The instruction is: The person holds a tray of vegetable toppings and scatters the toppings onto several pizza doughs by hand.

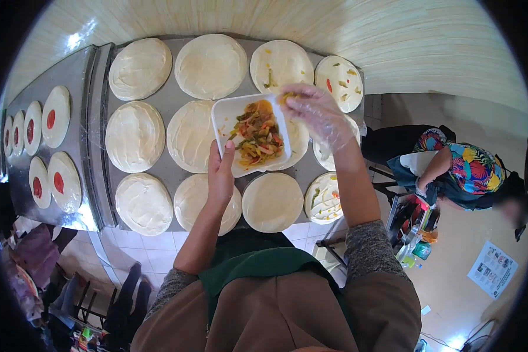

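Observation:
My bare left hand (220,173) grips the near left side of a white foam tray (223,114), thumb over its edge. Mixed chopped vegetables (257,136), green, orange and red, fill much of it. Beside the tray's far right corner, my right hand (317,114) wears a clear plastic glove and pinches some vegetable pieces at its fingertips. Below both hands lie flat dough rounds with a creamy coating. Vegetable bits are scattered on the top right round (339,84) and the lower right round (324,198), and a few lie on another round (282,64).
Plain coated rounds (136,138) cover the left of the grey metal table (211,46). A second table (79,188) at left bears rounds with red centres (58,182). At right, another person (466,170) in a colourful shirt is near a cluttered stand (413,226).

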`<state>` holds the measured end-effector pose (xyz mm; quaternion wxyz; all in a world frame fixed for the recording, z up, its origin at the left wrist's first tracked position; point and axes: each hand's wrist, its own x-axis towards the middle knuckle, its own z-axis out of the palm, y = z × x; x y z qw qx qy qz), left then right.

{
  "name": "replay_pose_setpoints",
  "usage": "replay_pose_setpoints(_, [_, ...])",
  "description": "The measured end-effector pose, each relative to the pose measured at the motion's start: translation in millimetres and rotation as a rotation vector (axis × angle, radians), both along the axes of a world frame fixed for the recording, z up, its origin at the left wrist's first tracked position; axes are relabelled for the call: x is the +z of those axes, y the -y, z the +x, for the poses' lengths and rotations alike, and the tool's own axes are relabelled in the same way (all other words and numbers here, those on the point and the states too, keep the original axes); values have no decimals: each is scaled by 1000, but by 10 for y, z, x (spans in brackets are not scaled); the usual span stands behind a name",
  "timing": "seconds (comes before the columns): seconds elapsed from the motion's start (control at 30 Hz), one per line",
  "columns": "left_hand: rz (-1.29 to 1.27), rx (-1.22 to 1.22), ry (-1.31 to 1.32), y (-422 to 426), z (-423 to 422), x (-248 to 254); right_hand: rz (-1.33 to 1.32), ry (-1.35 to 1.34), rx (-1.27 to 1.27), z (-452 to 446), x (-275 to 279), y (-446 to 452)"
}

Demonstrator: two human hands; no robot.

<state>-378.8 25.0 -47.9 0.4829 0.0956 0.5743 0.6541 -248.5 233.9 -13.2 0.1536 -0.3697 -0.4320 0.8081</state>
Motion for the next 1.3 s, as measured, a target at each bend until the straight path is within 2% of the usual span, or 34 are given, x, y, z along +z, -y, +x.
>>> replay_pose_setpoints(0.13, [-19, 24, 9, 73, -65, -64, 183, 189, -144, 55, -397, -624])
replay_pose_setpoints(0.23, [-91, 51, 9, 114, -106, -87, 309, 279, -137, 17, -984, -971])
replay_pose_setpoints(0.33, [-88, 62, 16, 117, -123, -71, 319, 337, -81, -99, -1444, -1067])
replay_pose_setpoints(0.43, [-70, 75, 50, 108, -133, -85, 694, 654, 54, -195, -1772, -1145])
replay_pose_setpoints(0.53, [-95, 50, 23, 108, -154, -95, 1302, 981, 122, -166, -1692, -1095])
replay_pose_setpoints(0.63, [-86, 59, 29, 114, -161, -116, 1185, 917, 120, -121, -1527, -1111])
replay_pose_setpoints(0.73, [-77, 79, 44, 105, -163, -120, 471, 685, -45, -60, -1380, -1220])
replay_pose_setpoints(0.83, [-83, 84, 49, 95, -166, -111, 209, 307, -200, 18, -1291, -1270])
replay_pose_setpoints(0.93, [-107, 75, 54, 89, -171, -83, 107, 171, -236, -15, -1240, -1326])
replay_pose_setpoints(1.03, [-91, 76, 61, 83, -162, -103, 65, 165, -146, -97, -1226, -1318])
replay_pose_setpoints(1.13, [-99, 83, 79, 68, -159, -84, 145, 292, -76, -246, -1226, -1316])
replay_pose_setpoints(1.23, [-82, 83, 85, 71, -160, -109, 351, 387, -26, -370, -1393, -1373])
replay_pose_setpoints(1.3, [-88, 84, 81, 68, -161, -114, 607, 509, 32, -416, -1670, -1525])
